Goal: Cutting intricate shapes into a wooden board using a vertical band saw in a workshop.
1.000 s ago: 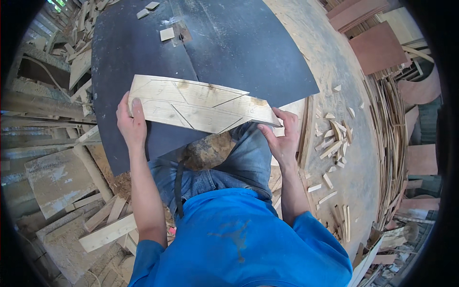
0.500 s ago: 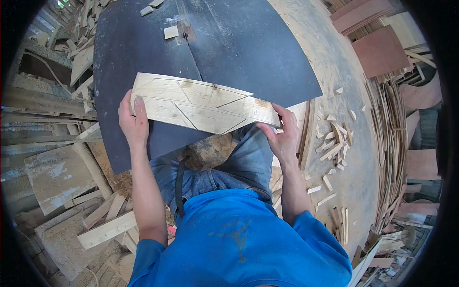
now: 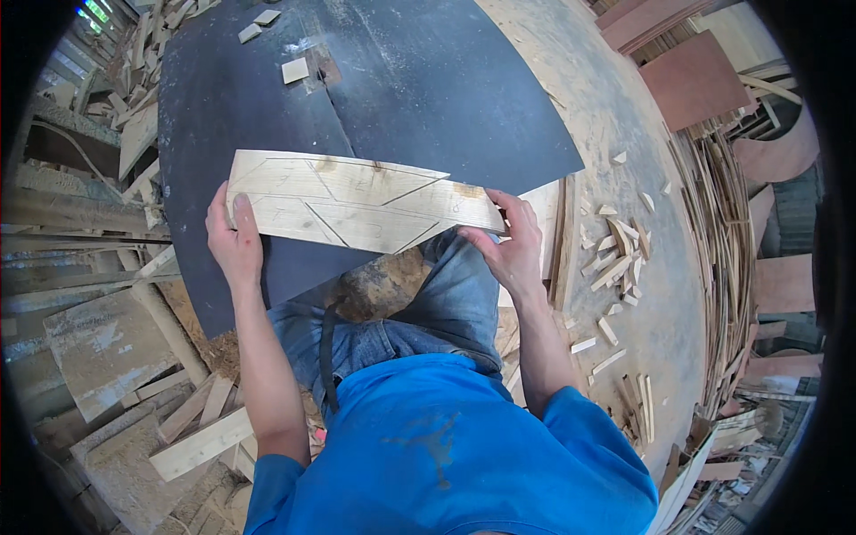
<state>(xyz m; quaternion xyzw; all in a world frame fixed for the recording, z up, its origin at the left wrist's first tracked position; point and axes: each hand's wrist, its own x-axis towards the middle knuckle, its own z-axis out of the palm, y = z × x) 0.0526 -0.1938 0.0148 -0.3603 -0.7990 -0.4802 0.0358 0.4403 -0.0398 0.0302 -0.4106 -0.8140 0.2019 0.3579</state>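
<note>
A pale wooden board [image 3: 357,198], marked with pencil lines and cut by several slanting slits, spans the space between my hands. My left hand [image 3: 235,234] grips its left end, thumb on the upper face and fingers around the edge. At the narrower right end, my right hand [image 3: 511,242] holds it between thumb and fingers. The board lies over the near part of a dark table top [image 3: 428,98]. Whether its underside touches that surface, I cannot tell. A small square wood piece [image 3: 295,70] rests beyond it, beside a slot with a blade-like part [image 3: 322,77].
Two small offcuts [image 3: 258,27] lie at the table's far left. Scattered wood scraps [image 3: 620,254] cover part of the floor on the right, near stacked thin strips [image 3: 727,241]. Planks and dusty boards [image 3: 111,348] crowd the left side.
The whole view has shifted slightly, with table and floor scraps sitting further left. The board has come a little nearer to me relative to the table, still in both hands.
</note>
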